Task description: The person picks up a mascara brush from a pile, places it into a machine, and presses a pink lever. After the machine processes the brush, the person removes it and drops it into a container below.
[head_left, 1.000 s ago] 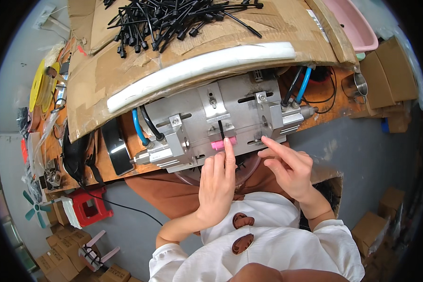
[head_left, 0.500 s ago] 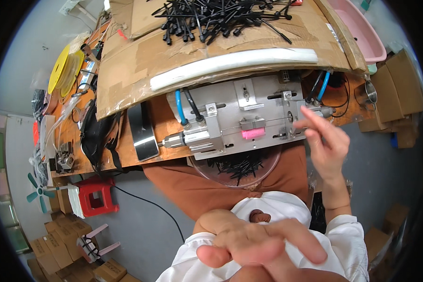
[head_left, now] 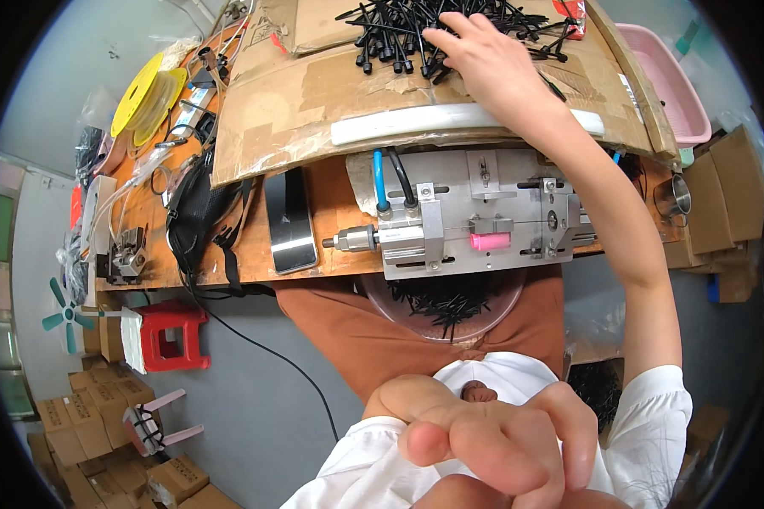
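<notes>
- Head view: the right hand (head_left: pixel 492 64) reaches beyond the metal fixture (head_left: pixel 518 204), its fingers spread at the pile of black stems (head_left: pixel 395 34). I cannot tell whether its grip has taken one.
- The black stems lie heaped on the cardboard (head_left: pixel 289 119) beyond the fixture; more lie in the clear tub (head_left: pixel 382 301) below the fixture's near edge.
- The stems overlap and cross, so a pinch could drag out several together, or send loose ones sliding down the cardboard towards the fixture.
- The right forearm passes above the fixture's right end and the white strip (head_left: pixel 433 123) on its far side; dropped low, it could knock the strip or snag a hose there.
- The left hand (head_left: pixel 492 441) hangs well nearer the wearer than the fixture, fingers loosely parted and half curled, with nothing seen in its grip.
- The pink piece (head_left: pixel 491 242) sits at the fixture's near middle, where a careless hand could nudge it.
- The tub appears to rest on the lap below the fixture; shifting the legs might tip it and spill stems.
</notes>
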Motion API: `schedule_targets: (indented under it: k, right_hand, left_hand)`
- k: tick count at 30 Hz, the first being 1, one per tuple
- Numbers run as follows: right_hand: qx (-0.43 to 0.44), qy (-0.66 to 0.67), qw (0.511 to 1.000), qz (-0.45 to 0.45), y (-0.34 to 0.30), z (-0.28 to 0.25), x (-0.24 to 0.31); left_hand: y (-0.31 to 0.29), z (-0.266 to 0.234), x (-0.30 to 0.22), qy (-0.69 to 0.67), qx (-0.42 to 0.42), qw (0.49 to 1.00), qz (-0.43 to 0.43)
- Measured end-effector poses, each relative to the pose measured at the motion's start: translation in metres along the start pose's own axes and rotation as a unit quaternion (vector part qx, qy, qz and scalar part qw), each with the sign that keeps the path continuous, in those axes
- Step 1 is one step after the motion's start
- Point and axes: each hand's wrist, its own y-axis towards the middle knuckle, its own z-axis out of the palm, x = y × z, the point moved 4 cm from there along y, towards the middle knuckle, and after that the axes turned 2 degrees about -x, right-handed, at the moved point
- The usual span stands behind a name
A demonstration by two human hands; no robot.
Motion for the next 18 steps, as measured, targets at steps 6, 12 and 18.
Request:
schedule_targets:
  k: [6,12,18]
  right_hand:
    - [-0.042,-0.007,0.993,-0.112,0.000,0.009,-0.042]
    - [-0.025,0.075,0.985,-0.156,-0.020,0.001,-0.100]
    - [-0.059,0.228,0.964,-0.126,-0.032,-0.021,-0.103]
  left_hand:
    - [0.008,0.011,0.002,0.096,-0.197,0.973,0.067]
    - [-0.002,-0.026,0.007,0.073,-0.071,0.995,0.016]
    - [0.038,-0.105,-0.036,0.824,0.073,0.546,-0.131]
